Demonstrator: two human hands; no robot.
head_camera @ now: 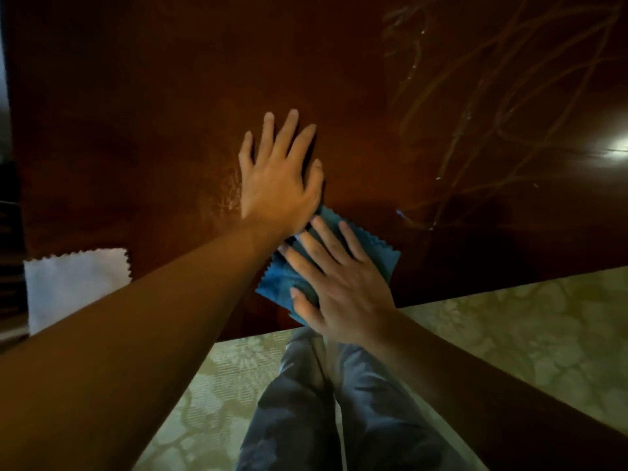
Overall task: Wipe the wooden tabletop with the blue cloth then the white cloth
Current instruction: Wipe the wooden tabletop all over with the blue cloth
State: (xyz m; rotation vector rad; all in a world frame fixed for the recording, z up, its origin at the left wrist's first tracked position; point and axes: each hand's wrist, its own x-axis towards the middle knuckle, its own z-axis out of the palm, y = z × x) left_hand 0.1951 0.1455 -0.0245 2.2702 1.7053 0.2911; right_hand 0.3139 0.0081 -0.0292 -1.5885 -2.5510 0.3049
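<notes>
The dark reddish wooden tabletop (pixel 153 113) fills the upper part of the view. A blue cloth (pixel 384 258) with zigzag edges lies flat near the table's front edge. My right hand (pixel 339 283) presses flat on it with straight, spread fingers. My left hand (pixel 277 178) rests flat on the bare wood just beyond the cloth, fingers straight, its heel over the cloth's far corner. A white cloth (pixel 71 287) lies at the front left corner of the table, partly hidden by my left forearm.
Pale streaks and smears (pixel 475 113) mark the right side of the tabletop, with a bright light reflection (pixel 616 147) at the far right. Below the table's front edge are a patterned beige floor (pixel 526 334) and my legs in grey trousers (pixel 323 402).
</notes>
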